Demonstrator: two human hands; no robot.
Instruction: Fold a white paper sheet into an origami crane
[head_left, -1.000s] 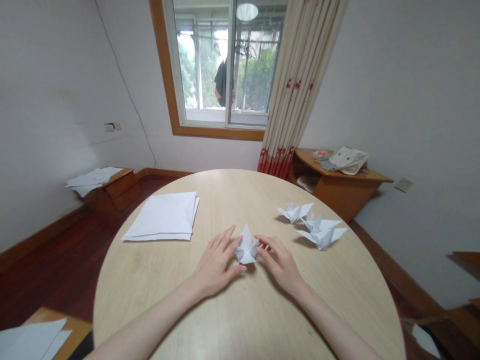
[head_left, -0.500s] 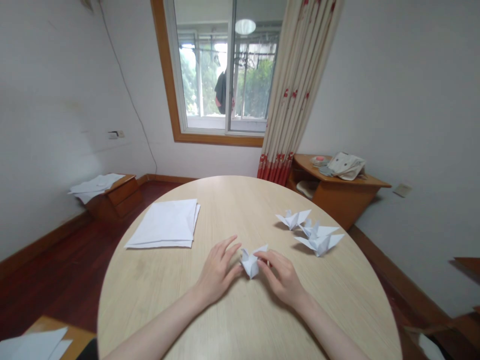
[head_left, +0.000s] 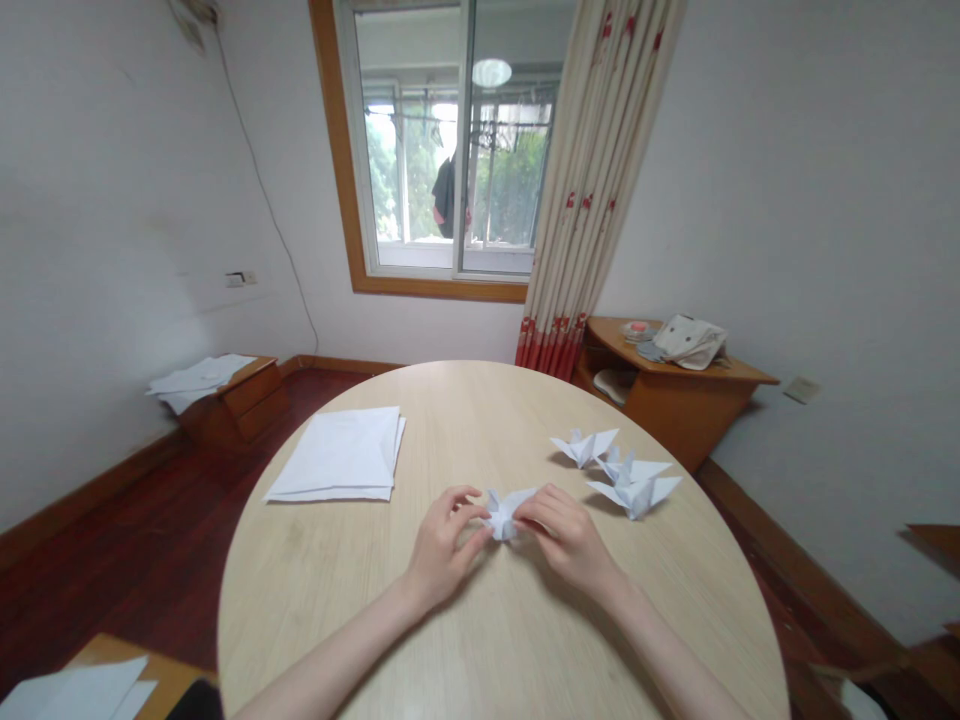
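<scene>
A white folded paper crane point(head_left: 503, 518) is between my hands over the near middle of the table. My left hand point(head_left: 448, 535) pinches its left side between thumb and fingers. On the other side, my right hand point(head_left: 564, 533) grips the right wing, its fingertips covering part of the paper. Several finished paper cranes point(head_left: 634, 492) stand close together to the right, wings spread. To the left lies a stack of white paper sheets point(head_left: 337, 452), its edges slightly uneven.
The round wooden table point(head_left: 465, 400) fills the middle. Behind it are a window point(head_left: 457, 180) and a patterned curtain point(head_left: 577, 200). A corner cabinet point(head_left: 667, 400) holding a cloth bag stands at the back right; a low wooden stool point(head_left: 251, 395) with papers stands at the left.
My left hand's fingers have closed from a spread pose onto the crane's left side. My right hand keeps hold of the right wing. The camera view has shifted slightly.
</scene>
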